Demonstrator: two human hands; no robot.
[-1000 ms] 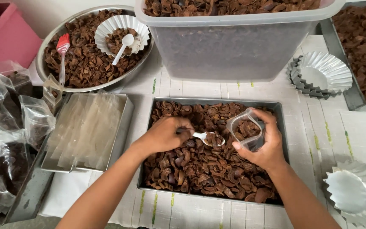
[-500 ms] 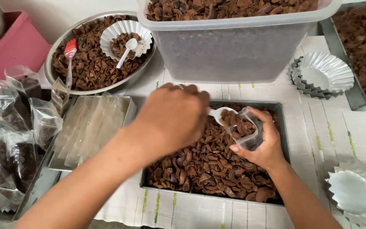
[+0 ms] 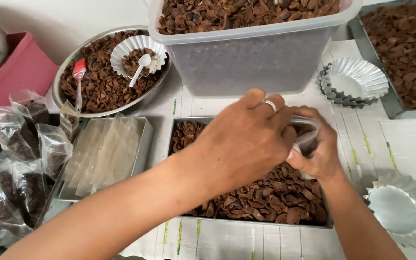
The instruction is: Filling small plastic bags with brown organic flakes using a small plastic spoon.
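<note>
My right hand (image 3: 319, 161) holds a small clear plastic bag (image 3: 308, 136) upright above a rectangular metal tray (image 3: 171, 144) of brown shell-like pieces (image 3: 266, 195). My left hand (image 3: 240, 144), a ring on one finger, reaches across the tray with its fingers closed at the bag's mouth. It covers most of the bag. The small white spoon it held a moment ago is hidden under the hand.
A big clear tub (image 3: 251, 62) of brown pieces stands behind the tray. At the left are a round metal bowl (image 3: 97, 113) with a fluted cup (image 3: 121, 50) and red brush (image 3: 79, 72), a tray of flat clear bags (image 3: 104, 154) and filled bags (image 3: 15, 144). Foil cups (image 3: 355, 79) sit right.
My left hand has lifted from the brown pieces with the spoon and moved right to the bag's mouth. My right hand has raised the bag a little.
</note>
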